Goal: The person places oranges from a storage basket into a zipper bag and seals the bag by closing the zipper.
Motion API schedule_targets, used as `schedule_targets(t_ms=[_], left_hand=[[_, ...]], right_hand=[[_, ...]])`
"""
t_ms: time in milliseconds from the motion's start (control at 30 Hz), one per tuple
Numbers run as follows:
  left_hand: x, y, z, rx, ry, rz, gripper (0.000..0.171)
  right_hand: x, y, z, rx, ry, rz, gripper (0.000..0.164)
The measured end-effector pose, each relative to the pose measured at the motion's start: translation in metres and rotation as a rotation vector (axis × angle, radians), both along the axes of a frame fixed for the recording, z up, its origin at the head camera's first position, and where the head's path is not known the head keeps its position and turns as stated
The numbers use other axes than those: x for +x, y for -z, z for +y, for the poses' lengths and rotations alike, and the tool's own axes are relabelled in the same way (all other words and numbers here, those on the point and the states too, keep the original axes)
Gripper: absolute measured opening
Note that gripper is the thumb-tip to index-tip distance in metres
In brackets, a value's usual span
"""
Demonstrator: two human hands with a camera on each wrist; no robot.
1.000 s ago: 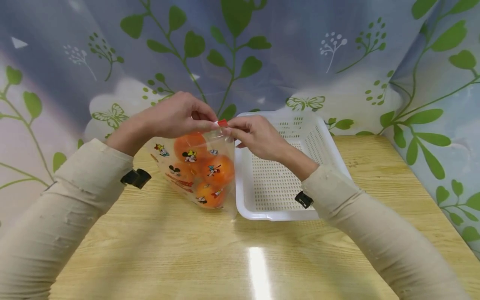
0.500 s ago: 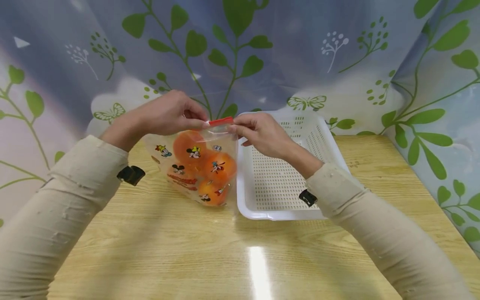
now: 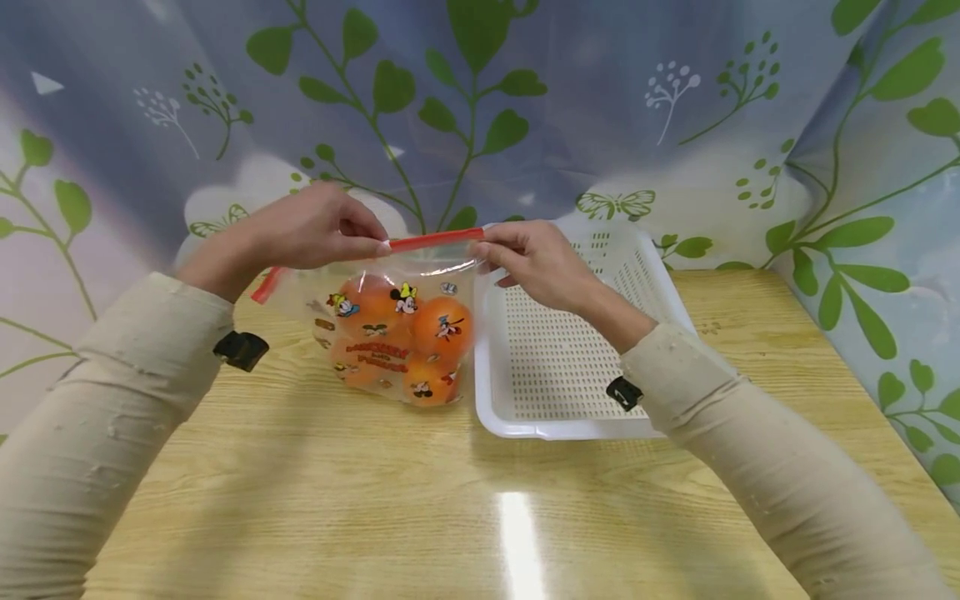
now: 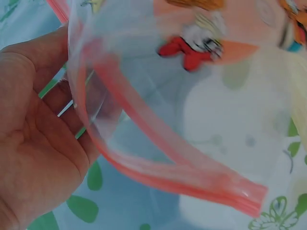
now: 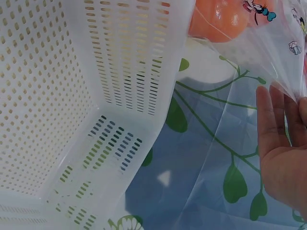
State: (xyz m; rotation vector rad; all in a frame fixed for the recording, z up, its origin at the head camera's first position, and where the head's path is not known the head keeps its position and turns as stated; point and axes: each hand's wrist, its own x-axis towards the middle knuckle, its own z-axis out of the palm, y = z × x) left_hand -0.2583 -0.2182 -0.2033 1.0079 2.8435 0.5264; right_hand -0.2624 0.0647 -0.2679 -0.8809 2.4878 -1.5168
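A clear zip bag [image 3: 375,354] with cartoon prints and a red zip strip stands upright on the table, several oranges [image 3: 441,327] inside it. My left hand [image 3: 311,229] pinches the red strip between thumb and fingers, partway along the bag's top. At the top right corner, my right hand [image 3: 536,262] pinches the end of the strip. Between the hands the strip is drawn straight. Left of my left hand, the left wrist view shows the two red strips [image 4: 144,129] standing apart in a loop and meeting at the far corner.
A white perforated plastic basket [image 3: 486,358] stands right beside the bag, under my right forearm. The wooden table [image 3: 390,508] stretches toward me. A leaf-patterned curtain [image 3: 585,108] hangs close behind the bag and basket.
My left hand has slid left along the red strip, away from the right hand, so more strip shows between them. The bag has turned to face me more; the right hand moved slightly right.
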Motion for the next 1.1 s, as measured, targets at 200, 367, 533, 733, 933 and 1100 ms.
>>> schedule_targets(t_ms=[200, 367, 533, 733, 933, 1100], left_hand=[[0.001, 0.005, -0.014, -0.020, -0.060, -0.002, 0.019], [0.004, 0.009, -0.027, -0.015, -0.086, 0.006, 0.017], [0.010, 0.011, -0.042, -0.021, -0.129, -0.008, 0.020], [0.016, 0.015, -0.057, -0.027, -0.190, -0.044, 0.028], [0.020, 0.017, -0.069, -0.024, -0.223, -0.027, 0.027], [0.023, 0.021, -0.083, -0.022, -0.238, 0.016, 0.026]], right_hand=[[-0.003, 0.004, 0.003, -0.008, 0.020, -0.024, 0.023], [-0.004, 0.005, 0.004, -0.012, 0.038, -0.029, 0.024], [-0.006, 0.007, 0.006, -0.019, 0.058, -0.036, 0.025], [-0.007, 0.007, 0.008, -0.027, 0.065, -0.042, 0.024], [-0.006, 0.008, 0.009, -0.040, 0.069, -0.058, 0.023], [-0.007, 0.010, 0.009, -0.053, 0.070, -0.059, 0.023]])
